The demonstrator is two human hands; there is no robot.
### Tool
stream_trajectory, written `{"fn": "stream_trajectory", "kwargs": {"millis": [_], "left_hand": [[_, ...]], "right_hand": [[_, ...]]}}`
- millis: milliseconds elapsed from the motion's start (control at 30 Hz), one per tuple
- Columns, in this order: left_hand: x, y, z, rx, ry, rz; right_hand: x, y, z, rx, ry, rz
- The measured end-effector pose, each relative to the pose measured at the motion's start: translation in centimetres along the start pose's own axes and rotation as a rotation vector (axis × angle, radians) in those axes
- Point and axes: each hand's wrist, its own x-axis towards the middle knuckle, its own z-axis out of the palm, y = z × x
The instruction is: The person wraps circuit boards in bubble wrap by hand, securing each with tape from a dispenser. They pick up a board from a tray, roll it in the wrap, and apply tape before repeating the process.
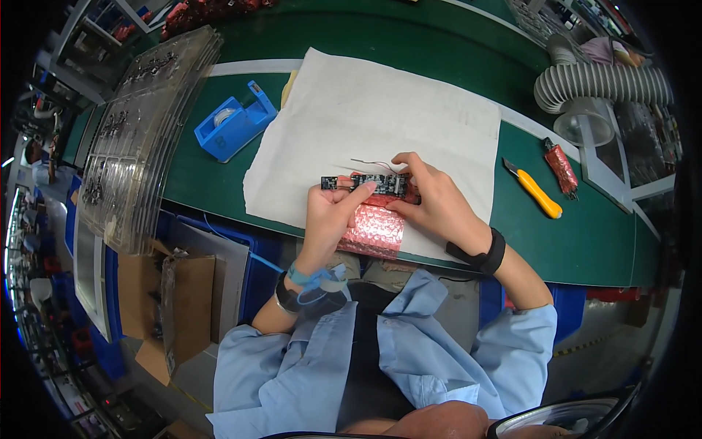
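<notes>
Between my two hands is a narrow black circuit board (379, 184) with small parts on it and a thin wire loop at its far edge. My left hand (330, 214) grips its left part, the thumb laid across its face. At the right end, my right hand (433, 196) has thumb and fingers closed on the board. A sheet of pink bubble wrap (374, 230) lies under the board and hangs toward me over the near edge of the white paper. A blue wrist strap with a cord circles my left wrist.
White paper (395, 110) covers the green bench. A blue tape dispenser (234, 124) stands left; stacked clear trays (139, 139) lie beyond it. To the right are a yellow utility knife (537, 194), a pink-wrapped bundle (561, 170) and a grey duct hose (607, 86). A cardboard box (186, 314) sits lower left.
</notes>
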Motion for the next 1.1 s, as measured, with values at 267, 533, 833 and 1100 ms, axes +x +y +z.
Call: {"fn": "stream_trajectory", "kwargs": {"millis": [267, 533, 833, 1100], "left_hand": [[-0.1, 0.9, 0.5, -0.015, 0.014, -0.071], [-0.1, 0.7, 1.2, -0.009, 0.006, -0.033], [0.6, -2.2, 0.1, 0.111, 0.001, 0.075], [-1.5, -0.5, -1.3, 0.361, 0.233, 0.371]], "right_hand": [[-0.2, -0.1, 0.2, 0.003, 0.033, -0.022], [-0.2, -0.6, 0.0, -0.025, 0.08, -0.032], [-0.2, -0.7, 0.4, -0.131, 0.019, -0.092], [-0.6, -0.5, 0.5, -0.174, 0.026, -0.09]]}}
